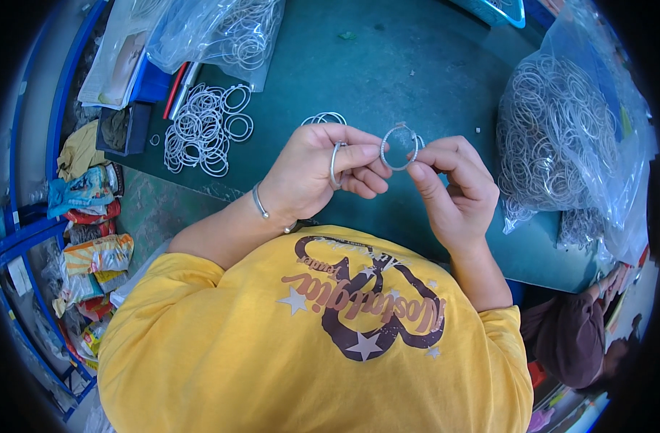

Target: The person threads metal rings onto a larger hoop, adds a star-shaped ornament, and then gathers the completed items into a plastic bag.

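Over the near part of the green table, both my hands hold one thin silver metal ring (382,149) upright between them. My left hand (312,166) pinches its left side between thumb and fingertips. A second silver ring (334,167) hangs around fingers of that hand. My right hand (456,189) grips the right side of the shared ring with thumb and forefinger; another ring edge shows by its fingertips, partly hidden. Just beyond my left hand lie a few loose rings (333,116). To the left is a heap of silver rings (194,137).
A clear bag of rings (550,123) stands at the right, another bag (232,36) at the far left. Near the left edge sits a small dark box (125,128). A blue basket (516,16) is at the far right. Another person (572,335) is at the lower right.
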